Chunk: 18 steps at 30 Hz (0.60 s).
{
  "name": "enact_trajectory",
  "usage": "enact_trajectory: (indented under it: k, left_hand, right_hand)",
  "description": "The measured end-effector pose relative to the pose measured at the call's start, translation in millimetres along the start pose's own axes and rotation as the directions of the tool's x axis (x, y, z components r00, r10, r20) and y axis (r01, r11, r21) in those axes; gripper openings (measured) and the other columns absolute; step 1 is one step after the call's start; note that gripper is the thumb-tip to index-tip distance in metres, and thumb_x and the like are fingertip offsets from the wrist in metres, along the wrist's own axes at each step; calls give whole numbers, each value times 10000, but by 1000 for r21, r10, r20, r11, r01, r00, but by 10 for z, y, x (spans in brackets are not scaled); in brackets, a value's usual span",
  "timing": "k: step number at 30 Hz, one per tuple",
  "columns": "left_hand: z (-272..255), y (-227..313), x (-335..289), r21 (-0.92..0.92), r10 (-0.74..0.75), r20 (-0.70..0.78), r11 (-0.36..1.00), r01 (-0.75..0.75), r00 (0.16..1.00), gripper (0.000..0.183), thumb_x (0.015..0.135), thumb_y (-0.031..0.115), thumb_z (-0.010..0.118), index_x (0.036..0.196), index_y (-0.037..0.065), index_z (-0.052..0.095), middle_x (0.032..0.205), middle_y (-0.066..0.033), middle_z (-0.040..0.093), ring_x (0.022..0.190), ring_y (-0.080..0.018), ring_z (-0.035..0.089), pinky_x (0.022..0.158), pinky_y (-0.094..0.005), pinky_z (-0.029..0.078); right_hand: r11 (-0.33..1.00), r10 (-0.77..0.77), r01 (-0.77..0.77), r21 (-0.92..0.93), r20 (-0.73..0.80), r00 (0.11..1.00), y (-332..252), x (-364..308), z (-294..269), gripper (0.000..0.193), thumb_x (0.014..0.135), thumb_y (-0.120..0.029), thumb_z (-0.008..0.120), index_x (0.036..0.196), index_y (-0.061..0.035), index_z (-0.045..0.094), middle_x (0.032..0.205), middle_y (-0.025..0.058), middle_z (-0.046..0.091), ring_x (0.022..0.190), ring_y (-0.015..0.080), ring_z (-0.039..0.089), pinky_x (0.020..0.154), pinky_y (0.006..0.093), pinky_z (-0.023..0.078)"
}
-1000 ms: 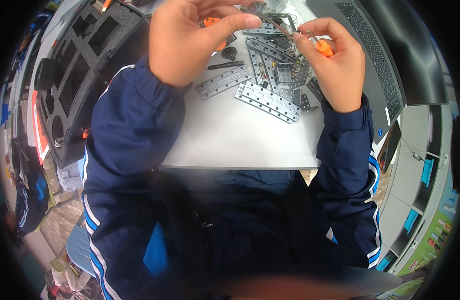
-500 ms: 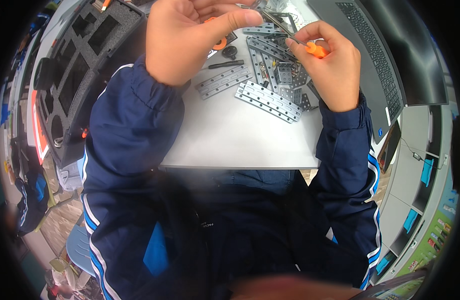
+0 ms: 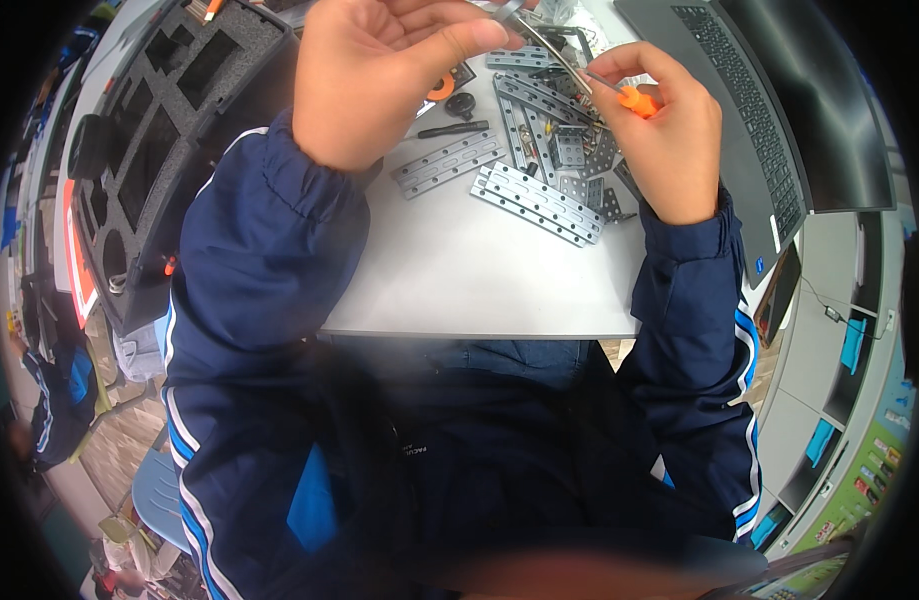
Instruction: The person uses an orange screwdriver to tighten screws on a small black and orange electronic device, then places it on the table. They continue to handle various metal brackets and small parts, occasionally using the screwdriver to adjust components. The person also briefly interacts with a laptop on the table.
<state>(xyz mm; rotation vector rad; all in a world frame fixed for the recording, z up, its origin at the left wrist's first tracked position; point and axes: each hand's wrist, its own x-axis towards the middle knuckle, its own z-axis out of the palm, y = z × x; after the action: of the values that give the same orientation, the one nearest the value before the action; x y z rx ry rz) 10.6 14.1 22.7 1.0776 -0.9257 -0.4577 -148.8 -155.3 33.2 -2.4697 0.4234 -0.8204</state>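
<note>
My left hand (image 3: 364, 85) is raised over the far left of the table, thumb and fingers closed on a small grey metal part (image 3: 509, 9) at the top edge of the picture. My right hand (image 3: 664, 125) grips a screwdriver (image 3: 638, 100) by its short orange handle, the thin shaft pointing up and left. A slim metal bar (image 3: 557, 55) slants between the two hands; whether the right fingertips touch it, I cannot tell. Below the hands lie perforated metal beams (image 3: 539, 203), another slotted beam (image 3: 447, 163) and several dark perforated brackets (image 3: 569, 148).
A black tool (image 3: 453, 129) and a round black part (image 3: 460, 105) lie near my left wrist. To the right stands an open laptop (image 3: 734, 110). A black case with grey foam cut-outs (image 3: 144, 150) is at the left. The white table's (image 3: 479, 290) front edge is near my body.
The screwdriver has shifted slightly right and tilted, and its shaft now sits apart from the slim bar. The small metal part shows more clearly at my left fingertips. Both arms have hardly moved.
</note>
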Motion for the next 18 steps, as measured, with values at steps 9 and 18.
enact_trajectory:
  k: [9, 18]
  left_hand:
    - [-48, 58, 16, -101, -107, 137, 988, 121, 985, 326, 1008, 29, 612, 1326, -39, 604, 1186, -176, 713, 1010, -204, 724, 795, -249, 584]
    - [-69, 66, 19, -379, -294, 177, 860, 341, 939, 359, 1040, 36, 533, 1388, -51, 528, 1246, -217, 666, 1114, -320, 707, 992, -370, 572]
  right_hand:
    - [998, 48, -48, 42, -3, 999, -72, -7, -27, 152, 887, -131, 805, 958, -23, 724, 851, 3, 748, 654, 26, 623, 596, 186, 457]
    - [1000, 11, -11, 13, -3, 1000, -78, -19, -28, 155, 886, -127, 803, 953, -18, 717, 872, 20, 753, 685, 61, 669, 617, 203, 484]
